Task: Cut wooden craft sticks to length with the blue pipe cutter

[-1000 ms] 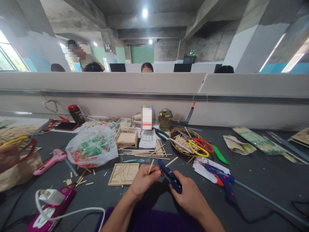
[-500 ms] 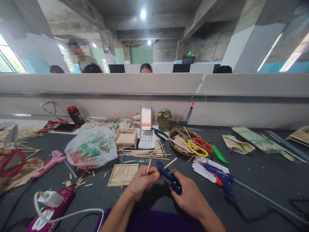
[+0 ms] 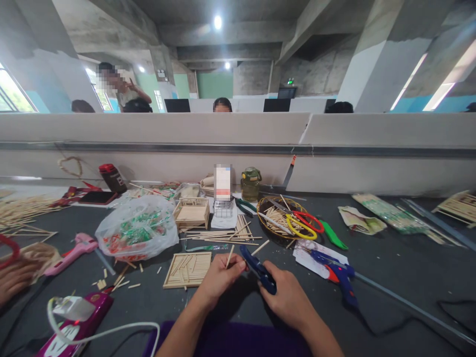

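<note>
A stick (image 3: pixel 229 257), likely light, stiff, best held low, is pinched by the left hand (image 3: pixel 219 275); at three o'clock, a blue tool (image 3: pixel 255 263) is gripped by the right hand (image 3: pixel 284 292).

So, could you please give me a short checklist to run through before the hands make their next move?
1. Left hand has the thin wooden stick pinched: ok.
2. Right hand has hold of the dark blue plier-like tool: ok.
3. Left fingertips clear of the tool's working end: cannot tell, that end is hidden.
4. Wooden-stick tray free of loose pieces: not ok, several short sticks lie on it.
5. Blue glue gun clear of the right hand: ok, it lies apart, to the right.
6. Co-worker's hand away from both hands: ok, it is at the far left.
</note>
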Demonstrator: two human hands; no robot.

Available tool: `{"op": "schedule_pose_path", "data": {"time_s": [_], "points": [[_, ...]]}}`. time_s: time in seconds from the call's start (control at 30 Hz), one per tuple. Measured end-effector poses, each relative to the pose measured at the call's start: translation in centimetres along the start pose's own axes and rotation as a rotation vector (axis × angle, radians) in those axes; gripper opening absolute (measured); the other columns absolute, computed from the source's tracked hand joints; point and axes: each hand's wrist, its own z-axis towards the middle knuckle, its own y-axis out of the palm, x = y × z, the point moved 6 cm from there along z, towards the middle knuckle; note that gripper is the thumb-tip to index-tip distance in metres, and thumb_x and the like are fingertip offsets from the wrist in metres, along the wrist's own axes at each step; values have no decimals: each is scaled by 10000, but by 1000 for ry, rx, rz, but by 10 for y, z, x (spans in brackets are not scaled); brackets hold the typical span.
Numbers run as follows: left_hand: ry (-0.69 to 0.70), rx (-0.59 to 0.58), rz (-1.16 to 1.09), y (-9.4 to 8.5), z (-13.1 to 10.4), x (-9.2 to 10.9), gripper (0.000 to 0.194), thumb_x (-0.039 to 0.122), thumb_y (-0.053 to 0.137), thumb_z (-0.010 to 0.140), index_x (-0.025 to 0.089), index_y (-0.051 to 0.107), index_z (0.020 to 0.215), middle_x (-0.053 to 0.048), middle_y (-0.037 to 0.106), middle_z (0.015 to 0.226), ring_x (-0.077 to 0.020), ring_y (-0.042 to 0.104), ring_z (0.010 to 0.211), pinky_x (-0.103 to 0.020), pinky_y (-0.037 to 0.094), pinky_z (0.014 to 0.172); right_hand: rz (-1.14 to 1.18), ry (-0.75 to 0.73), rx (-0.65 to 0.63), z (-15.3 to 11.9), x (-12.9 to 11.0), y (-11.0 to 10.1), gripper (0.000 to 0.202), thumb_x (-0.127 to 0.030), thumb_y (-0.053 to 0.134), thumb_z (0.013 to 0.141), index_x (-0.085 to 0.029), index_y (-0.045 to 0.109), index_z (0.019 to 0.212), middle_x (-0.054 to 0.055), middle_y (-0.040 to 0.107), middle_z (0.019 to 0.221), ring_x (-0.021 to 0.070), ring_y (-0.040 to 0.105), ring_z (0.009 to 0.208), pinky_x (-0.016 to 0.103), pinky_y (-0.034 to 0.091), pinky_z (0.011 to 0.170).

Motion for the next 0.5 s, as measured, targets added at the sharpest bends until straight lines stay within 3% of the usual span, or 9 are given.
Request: {"op": "schedule_pose_path", "data": {"time_s": [0.27,0.5], "points": [[91,51,81,-3,5,-2,430,544,675,716,141,561,619,69,371,463,-58,275,430,-209,185,442,-25,6,-20,4,2,4,20,-239,509,815,-230,516,832,9,651,722,196,618,714,250,287,611],[265,191,238,-8,5,0,280,337,612,789,148,547,594,41,397,540,-96,336,536,-227,239,518,39,59,14,3,4,2,60,-202,488,806,-234,508,852,2,647,728,183,612,697,242,316,623]]}}
